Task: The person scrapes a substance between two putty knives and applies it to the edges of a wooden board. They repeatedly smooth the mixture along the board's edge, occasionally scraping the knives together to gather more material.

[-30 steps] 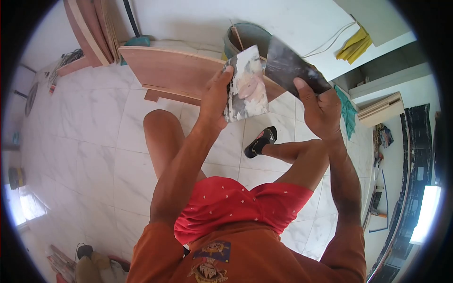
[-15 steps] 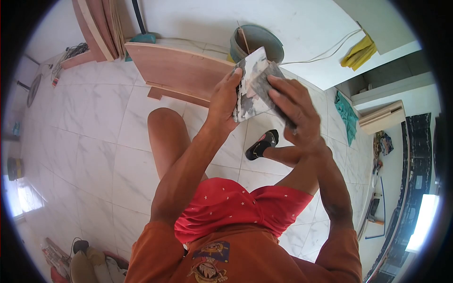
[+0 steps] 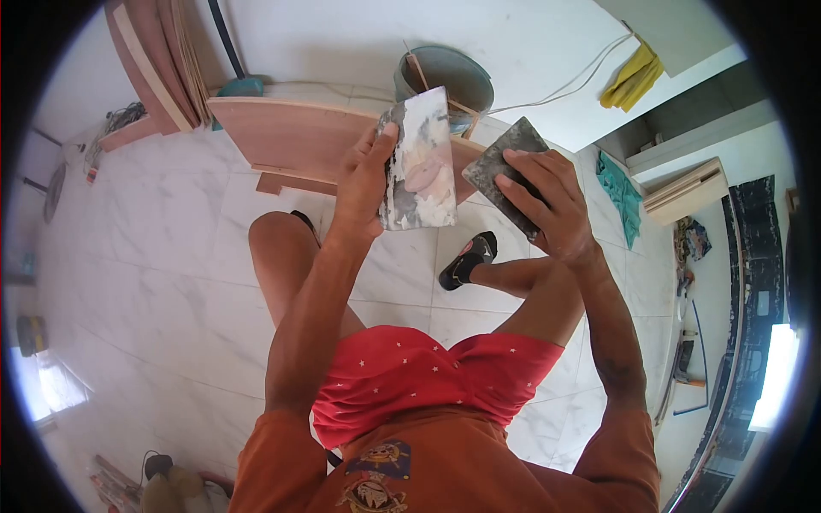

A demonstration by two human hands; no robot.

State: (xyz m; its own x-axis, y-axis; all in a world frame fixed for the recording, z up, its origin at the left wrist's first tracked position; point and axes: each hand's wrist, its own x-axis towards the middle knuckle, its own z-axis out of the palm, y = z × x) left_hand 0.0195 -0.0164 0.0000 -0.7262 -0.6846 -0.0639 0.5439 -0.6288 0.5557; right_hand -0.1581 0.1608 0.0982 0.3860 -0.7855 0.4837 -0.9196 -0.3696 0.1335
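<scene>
My left hand (image 3: 363, 179) grips the edge of a flat rectangular board (image 3: 428, 120) smeared with white and grey paste, thumb on its face. A pinkish lump of putty (image 3: 422, 174) sits on the middle of that face. To the right, my right hand (image 3: 550, 205) is closed on a dark grey, stained rectangular plate (image 3: 523, 141), fingers laid over its upper face. A small gap separates the plate from the board. What lies on the plate's underside is hidden.
A wooden panel (image 3: 282, 132) stands on edge on the tiled floor ahead, with a bucket (image 3: 457, 73) behind it. A yellow cloth (image 3: 631, 79) hangs at the right, near a teal cloth (image 3: 617, 197) and stacked wooden pieces (image 3: 684, 192). Reddish boards (image 3: 154, 64) lean at the far left.
The grey plate was against the face of the board and has come away to the right. The board has moved left and turned more upright, showing the pinkish putty.
</scene>
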